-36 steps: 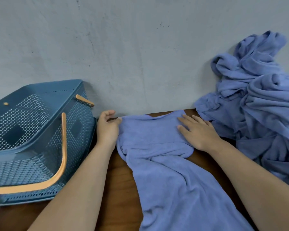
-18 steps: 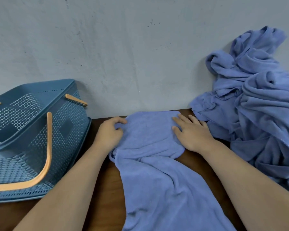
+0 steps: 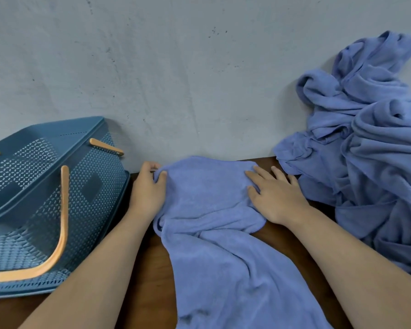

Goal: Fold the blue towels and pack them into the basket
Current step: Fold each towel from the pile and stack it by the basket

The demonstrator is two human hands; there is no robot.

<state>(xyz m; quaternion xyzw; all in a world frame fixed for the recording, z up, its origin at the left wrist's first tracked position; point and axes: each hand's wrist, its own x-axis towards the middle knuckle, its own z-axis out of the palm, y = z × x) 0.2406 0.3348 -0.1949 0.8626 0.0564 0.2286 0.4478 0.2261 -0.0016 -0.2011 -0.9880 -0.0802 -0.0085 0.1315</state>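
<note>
Head view places the towel (image 3: 214, 210) on the table (image 3: 147, 269) just to the right of the basket (image 3: 45, 186), with its far end near the wall and its near end trailing toward you. Your left hand (image 3: 148, 188) sits between the basket and the towel. One second ago this hand lay against the towel's corner with the thumb off the cloth. The thumb now lies on top of the fabric and the fingers curl around the edge, so the hand pinches the corner nearest the basket. Your right hand (image 3: 275, 195) remains flat on the side of the towel away from the basket, fingers straight, pressing the cloth and gripping nothing. The far edge has bunched slightly inward between the two hands.

Judge this as the start of the first fold: one corner is secured, and the other side is only held down. Take the second corner before lifting, or the fold is likely to go askew. No towel shows in the basket, and the pile of towels (image 3: 365, 150) farther right of the basket awaits folding.
</note>
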